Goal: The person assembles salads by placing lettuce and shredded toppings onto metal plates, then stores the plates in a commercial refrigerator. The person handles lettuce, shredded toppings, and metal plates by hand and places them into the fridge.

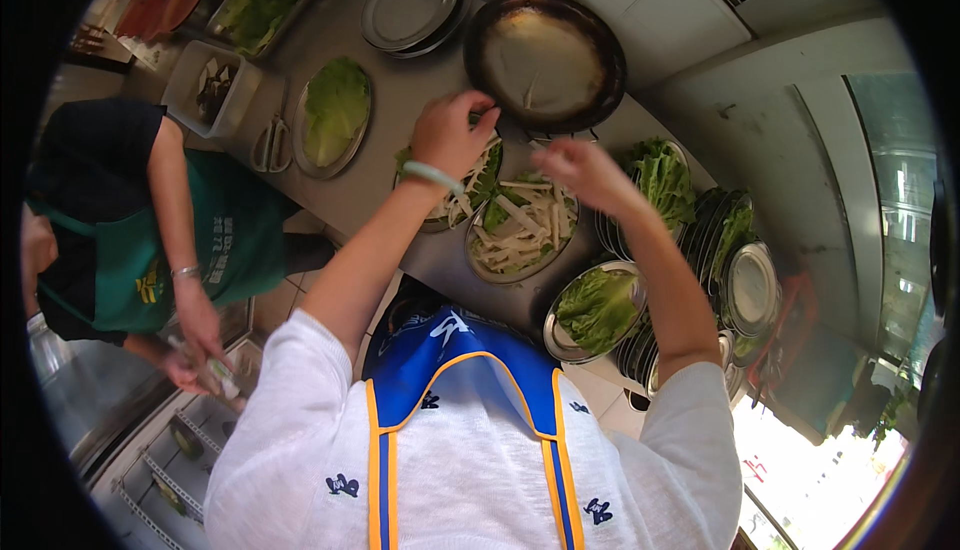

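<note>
My left hand [455,135], with a pale bangle at its wrist, is over the far edge of an oval plate [437,220] of lettuce and whitish strips. Its fingers are curled together, and what they hold is hidden. Slightly blurred, my right hand [588,174] is closed above the far right side of a second oval plate [478,261]. A small pale bit shows at its fingertips, too small to name. Pale strips [522,233] lie heaped over green leaves on this nearer plate. Neither hand touches the large dark-rimmed pan [545,60] behind them.
Lettuce plates stand to the left [345,155] and near right [560,340], with stacked plates [715,240] at the right. Scissors [270,145], a white tub [185,90] and spare plates [410,10] are on the counter. A co-worker in a green apron [225,220] stands left, holding something.
</note>
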Demonstrator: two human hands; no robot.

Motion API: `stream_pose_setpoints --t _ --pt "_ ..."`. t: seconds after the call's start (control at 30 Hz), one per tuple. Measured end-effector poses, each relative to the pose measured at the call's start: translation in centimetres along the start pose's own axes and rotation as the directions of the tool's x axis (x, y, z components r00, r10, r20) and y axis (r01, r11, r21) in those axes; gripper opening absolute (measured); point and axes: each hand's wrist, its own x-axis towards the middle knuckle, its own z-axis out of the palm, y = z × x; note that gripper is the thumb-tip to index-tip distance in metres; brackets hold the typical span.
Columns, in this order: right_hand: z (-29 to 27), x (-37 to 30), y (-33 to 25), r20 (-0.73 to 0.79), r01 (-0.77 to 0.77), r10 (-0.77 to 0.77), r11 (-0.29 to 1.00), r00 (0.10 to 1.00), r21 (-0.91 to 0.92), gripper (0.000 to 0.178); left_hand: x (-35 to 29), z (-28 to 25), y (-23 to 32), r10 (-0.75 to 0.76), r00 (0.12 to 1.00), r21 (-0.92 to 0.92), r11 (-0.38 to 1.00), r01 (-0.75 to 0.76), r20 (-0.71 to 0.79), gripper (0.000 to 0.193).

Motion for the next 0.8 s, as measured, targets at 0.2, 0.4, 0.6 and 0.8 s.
stream_pose_setpoints --t 0.2,0.4,0.6,0.8 --pt "7.4 -3.3 3.4 -0.097 0.063 -0.114 0.904 0.989 -0.423 0.026 6.7 4.8 4.1 0.032 0.974 0.477 0.868 -0.137 0.223 0.029" --pt "7.8 -5.4 3.7 -0.109 0.243 -0.286 0.922 0.952 -0.301 0.021 9.4 8.1 4.1 -0.246 0.921 0.752 0.656 -0.072 0.302 0.035" --pt "5.3 -2.8 5.8 -0.415 0.032 -0.176 0.943 0.893 -0.332 0.023 8.3 5.5 4.7 0.007 0.991 0.543 0.836 -0.080 0.135 0.017" --pt "5.7 4.2 9.5 -0.569 -0.095 -0.452 0.720 0.687 -0.688 0.030 -5.2 1.5 4.9 0.157 0.977 0.180 0.967 -0.182 0.142 0.008"
